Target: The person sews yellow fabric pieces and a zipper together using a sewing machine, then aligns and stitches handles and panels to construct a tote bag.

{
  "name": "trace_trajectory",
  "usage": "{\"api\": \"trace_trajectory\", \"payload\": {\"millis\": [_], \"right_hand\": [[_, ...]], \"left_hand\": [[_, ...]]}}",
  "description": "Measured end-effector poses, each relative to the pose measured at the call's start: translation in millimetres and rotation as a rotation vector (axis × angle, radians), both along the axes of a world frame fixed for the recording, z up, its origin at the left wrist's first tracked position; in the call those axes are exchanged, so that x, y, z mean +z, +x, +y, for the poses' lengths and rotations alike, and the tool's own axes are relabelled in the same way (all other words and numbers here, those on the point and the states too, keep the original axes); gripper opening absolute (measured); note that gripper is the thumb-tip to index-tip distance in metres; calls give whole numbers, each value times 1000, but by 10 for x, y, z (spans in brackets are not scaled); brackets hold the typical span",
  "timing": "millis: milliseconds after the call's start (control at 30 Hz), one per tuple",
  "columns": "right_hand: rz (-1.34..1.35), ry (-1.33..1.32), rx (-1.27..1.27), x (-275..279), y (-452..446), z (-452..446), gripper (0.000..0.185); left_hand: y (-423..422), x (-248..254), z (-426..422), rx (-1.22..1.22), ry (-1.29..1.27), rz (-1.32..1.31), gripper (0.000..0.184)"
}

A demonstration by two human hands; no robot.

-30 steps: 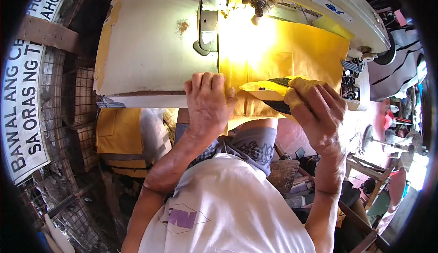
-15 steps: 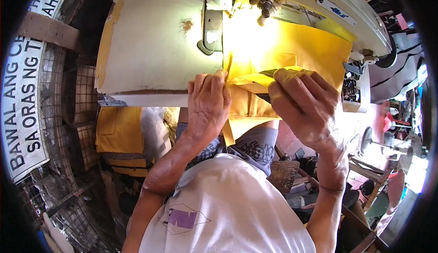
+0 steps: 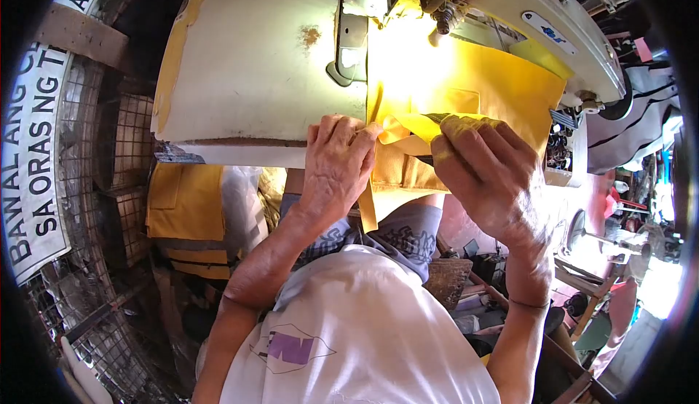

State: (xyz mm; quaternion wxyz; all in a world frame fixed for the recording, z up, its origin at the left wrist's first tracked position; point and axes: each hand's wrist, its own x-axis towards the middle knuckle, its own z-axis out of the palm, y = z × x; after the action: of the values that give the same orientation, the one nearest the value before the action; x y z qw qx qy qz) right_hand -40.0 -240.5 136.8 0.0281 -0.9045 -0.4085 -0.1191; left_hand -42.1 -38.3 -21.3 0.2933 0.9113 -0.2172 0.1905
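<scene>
Yellow fabric (image 3: 502,65) lies across the sewing machine bed, with its lower end hanging over the front edge toward my lap. My left hand (image 3: 338,163) is closed at the fabric's left edge, thumb and forefinger pinching a narrow fold. On the other side, my right hand (image 3: 491,171) is closed on the raised yellow flap, its fingers curled down. Dark slivers show beside the right fingertips; I cannot make out what they are. The sewing machine (image 3: 539,18) stands just beyond, its needle area washed out by the lamp's glare.
More yellow fabric pieces (image 3: 186,204) lie at lower left, near clear plastic. A metal guide plate (image 3: 351,36) is set in the pale table (image 3: 247,61). Wire mesh and a lettered sign (image 3: 40,163) stand at left. A fan (image 3: 579,229) and clutter are at right.
My left thumb and forefinger have come onto the flap's left end, which now bunches between the hands. The view has shifted slightly. My right hand keeps its hold.
</scene>
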Motion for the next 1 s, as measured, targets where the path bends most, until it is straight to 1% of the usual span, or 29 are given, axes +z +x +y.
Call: {"api": "trace_trajectory", "payload": {"millis": [100,333,400,467,600,700,800,900,1000], "right_hand": [[-3,-5,-4,-10,-7,2,31],[14,-52,17,58,22,16,33],[-43,-3,39,-24,50,13,25],[-73,26,50,-58,64,14,21],[-90,14,25,-51,11,25,22],[-104,-3,-4,-67,-43,11,25],[-107,16,-12,-109,-78,-1,29],[-100,25,-12,-132,-79,-15,31],[-91,10,1,-123,-64,-14,32]], "left_hand": [[-12,32,10,2,-15,14,34],[-21,92,59,-70,42,80,37],[-38,95,57,-77,51,96,37],[-47,96,48,-71,82,100,40],[-73,85,25,-57,100,93,46],[-74,63,-3,-31,58,32,43],[-68,16,35,-51,42,39,52],[-66,-3,36,-59,21,16,52],[-65,45,31,-72,29,5,40]]}}
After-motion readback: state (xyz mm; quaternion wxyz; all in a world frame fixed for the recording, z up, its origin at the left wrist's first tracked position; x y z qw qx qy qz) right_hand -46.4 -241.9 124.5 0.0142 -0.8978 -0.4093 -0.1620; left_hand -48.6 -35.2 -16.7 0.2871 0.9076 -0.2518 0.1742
